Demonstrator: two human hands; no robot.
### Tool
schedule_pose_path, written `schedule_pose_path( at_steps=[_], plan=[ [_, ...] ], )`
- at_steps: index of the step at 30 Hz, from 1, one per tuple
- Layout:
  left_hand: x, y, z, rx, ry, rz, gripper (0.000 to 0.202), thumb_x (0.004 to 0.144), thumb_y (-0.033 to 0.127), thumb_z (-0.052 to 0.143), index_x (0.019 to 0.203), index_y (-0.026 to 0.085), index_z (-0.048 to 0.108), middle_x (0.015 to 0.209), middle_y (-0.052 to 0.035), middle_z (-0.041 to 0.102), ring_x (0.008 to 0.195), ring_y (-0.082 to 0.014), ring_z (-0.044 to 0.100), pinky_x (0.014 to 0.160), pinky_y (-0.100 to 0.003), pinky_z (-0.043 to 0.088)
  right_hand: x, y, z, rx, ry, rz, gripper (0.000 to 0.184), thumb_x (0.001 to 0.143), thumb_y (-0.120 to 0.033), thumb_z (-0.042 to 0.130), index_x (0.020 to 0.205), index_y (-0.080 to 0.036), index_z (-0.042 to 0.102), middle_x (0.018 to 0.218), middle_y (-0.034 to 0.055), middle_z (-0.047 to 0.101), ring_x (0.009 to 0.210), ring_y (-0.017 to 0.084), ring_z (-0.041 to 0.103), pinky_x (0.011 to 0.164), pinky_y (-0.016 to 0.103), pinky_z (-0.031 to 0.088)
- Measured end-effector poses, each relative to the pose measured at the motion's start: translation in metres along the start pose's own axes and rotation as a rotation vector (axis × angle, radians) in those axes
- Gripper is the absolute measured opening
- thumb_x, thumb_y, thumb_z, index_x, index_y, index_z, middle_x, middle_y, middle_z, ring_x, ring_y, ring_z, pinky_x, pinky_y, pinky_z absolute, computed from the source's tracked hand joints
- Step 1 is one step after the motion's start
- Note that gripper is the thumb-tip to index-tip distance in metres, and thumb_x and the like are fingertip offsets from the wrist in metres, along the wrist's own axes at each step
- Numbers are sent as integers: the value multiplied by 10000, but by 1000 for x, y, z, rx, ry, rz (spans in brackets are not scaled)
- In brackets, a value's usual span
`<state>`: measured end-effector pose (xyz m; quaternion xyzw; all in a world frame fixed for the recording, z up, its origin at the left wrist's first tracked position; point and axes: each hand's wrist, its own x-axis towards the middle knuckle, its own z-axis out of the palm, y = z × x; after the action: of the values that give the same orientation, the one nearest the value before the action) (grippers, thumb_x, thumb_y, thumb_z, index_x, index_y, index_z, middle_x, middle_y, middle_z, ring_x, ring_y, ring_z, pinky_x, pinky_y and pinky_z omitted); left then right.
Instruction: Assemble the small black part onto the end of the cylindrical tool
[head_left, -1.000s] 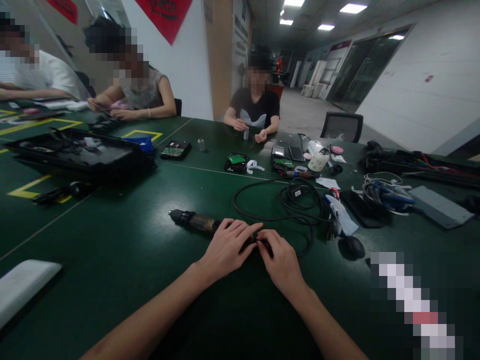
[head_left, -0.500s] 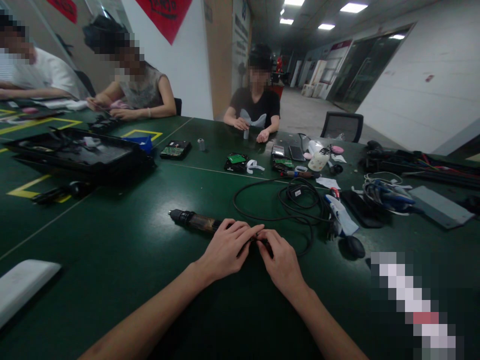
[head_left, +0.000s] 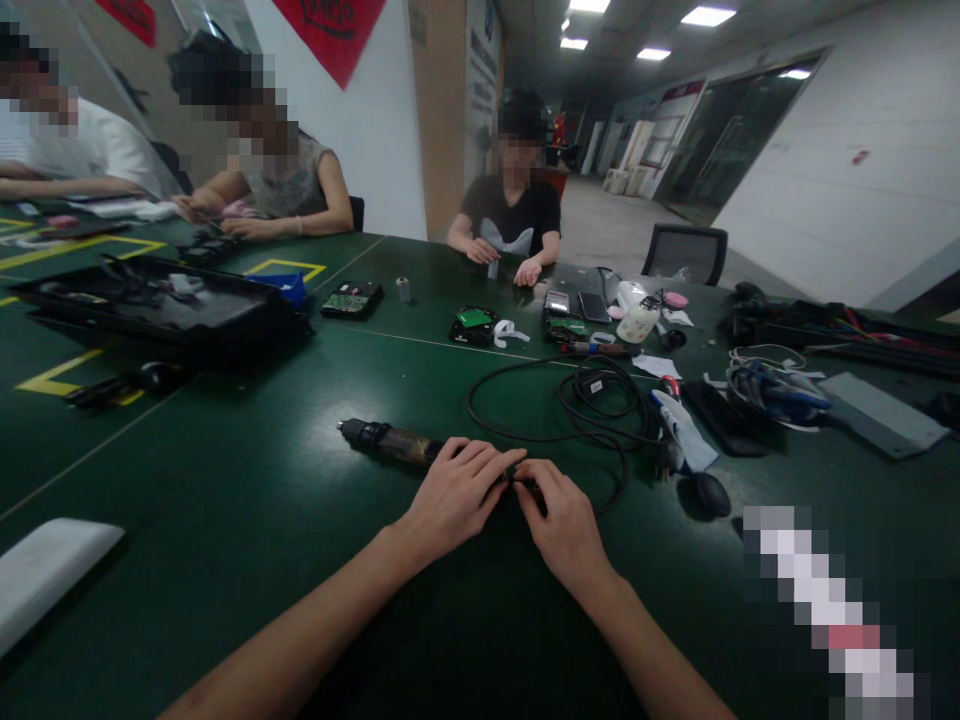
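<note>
Dark cylindrical tool point(head_left: 391, 443) flat on the green bench point(head_left: 255, 540), straight ahead, long axis running sideways: metal tip out to the left and slightly away, rear end toward the right. Left hand point(head_left: 461, 492) nearer the body, grip clamped over its rear half. Right hand point(head_left: 561, 512) just beside the rear end, fingertips bunched; can't tell whether closed on anything. Black cable point(head_left: 596, 386) looped beyond.

Workshop, office-like: pwr tool point(head_left: 401, 444), circuit bds point(head_left: 474, 317) on green table point(head_left: 262, 560), ceiling lts point(head_left: 707, 16).
</note>
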<state>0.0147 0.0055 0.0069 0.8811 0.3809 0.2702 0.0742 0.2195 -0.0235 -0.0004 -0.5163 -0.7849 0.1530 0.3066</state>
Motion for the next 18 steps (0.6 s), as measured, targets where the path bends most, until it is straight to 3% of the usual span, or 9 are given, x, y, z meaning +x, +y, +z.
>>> schedule_pose_path(
  at_steps=[18],
  plan=[
    [0, 2, -4, 8, 1, 41, 507, 1023, 199, 515, 1522, 266, 451, 1321, -55, 680, 1200, -222, 619, 1047, -445, 398, 0, -1, 0, -3, -8, 7, 101, 1050, -189, 523, 1103, -246, 586, 1102, 40, 679, 927, 212, 647, 839, 341, 521]
  ],
)
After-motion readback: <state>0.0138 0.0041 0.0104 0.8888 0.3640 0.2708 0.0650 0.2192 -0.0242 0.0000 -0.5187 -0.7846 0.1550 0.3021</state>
